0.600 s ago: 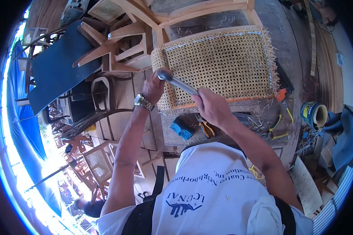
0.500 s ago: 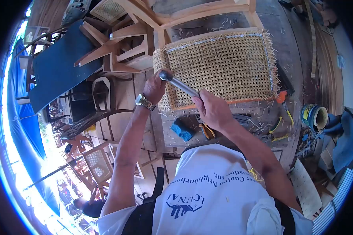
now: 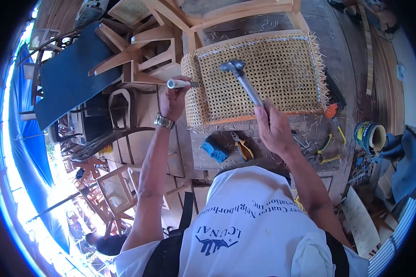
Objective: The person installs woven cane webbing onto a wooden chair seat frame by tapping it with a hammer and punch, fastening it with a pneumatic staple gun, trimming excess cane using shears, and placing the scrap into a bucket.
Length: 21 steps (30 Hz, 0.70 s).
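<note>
My right hand (image 3: 276,128) grips a metal-shafted hammer (image 3: 248,86), its head raised over a woven cane panel (image 3: 263,76). At the panel's left edge, my left hand (image 3: 172,102), with a watch on the wrist, is closed around a chisel (image 3: 178,83). The chisel's pale round handle points left, and its short blade points right at the cane; whether it touches I cannot tell. Cut cane ends stick out along the panel's borders, and a whitish line runs near its top and right edges. The panel covers part of a wooden chair frame (image 3: 245,16).
Near me on the worktable lie a blue block (image 3: 215,148), orange-handled pliers (image 3: 244,148) and yellow-handled cutters (image 3: 326,144), among scattered cane scraps. A can (image 3: 370,138) stands at right. Wooden chair parts (image 3: 155,55) crowd the left, beside a dark blue board (image 3: 74,76).
The hammer head has swung away from the chisel, up and to the right, with my right hand moving right. My left hand has shifted slightly left, and the chisel now shows clearly.
</note>
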Available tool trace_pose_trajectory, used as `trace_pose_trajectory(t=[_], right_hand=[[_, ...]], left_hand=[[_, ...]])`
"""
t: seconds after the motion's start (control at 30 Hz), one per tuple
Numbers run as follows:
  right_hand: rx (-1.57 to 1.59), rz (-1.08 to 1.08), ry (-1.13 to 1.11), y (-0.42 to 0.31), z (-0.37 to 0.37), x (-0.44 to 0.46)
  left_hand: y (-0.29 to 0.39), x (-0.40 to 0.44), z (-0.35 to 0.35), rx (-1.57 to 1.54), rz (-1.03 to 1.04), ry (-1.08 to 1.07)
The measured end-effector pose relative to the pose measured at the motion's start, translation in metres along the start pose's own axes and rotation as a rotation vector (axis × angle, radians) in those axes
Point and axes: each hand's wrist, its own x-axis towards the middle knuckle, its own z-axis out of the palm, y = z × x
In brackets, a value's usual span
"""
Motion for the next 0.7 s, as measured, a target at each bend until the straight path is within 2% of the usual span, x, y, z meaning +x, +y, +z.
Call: trace_pose_trajectory(t=[0.13,0.3,0.43,0.57,0.7], right_hand=[[0.006,0.05,0.001,0.006,-0.002,-0.007],[0.035,0.086,-0.043,0.003,0.0,-0.007],[0.017,0.052,-0.071,-0.001,0.001,-0.001],[0.093,0.02,-0.089,-0.031,-0.004,0.009],[0.205,-0.114,-0.052,-0.053,0.0,0.013]], left_hand=[[-0.013,-0.003,0.009,0.129,0.085,-0.027],[-0.015,0.0,0.011,0.131,0.004,-0.104],[0.001,0.006,0.012,0.288,0.119,-0.148],[0.004,0.011,0.017,0.298,0.194,-0.16],[0.013,0.013,0.014,0.399,0.126,-0.192]])
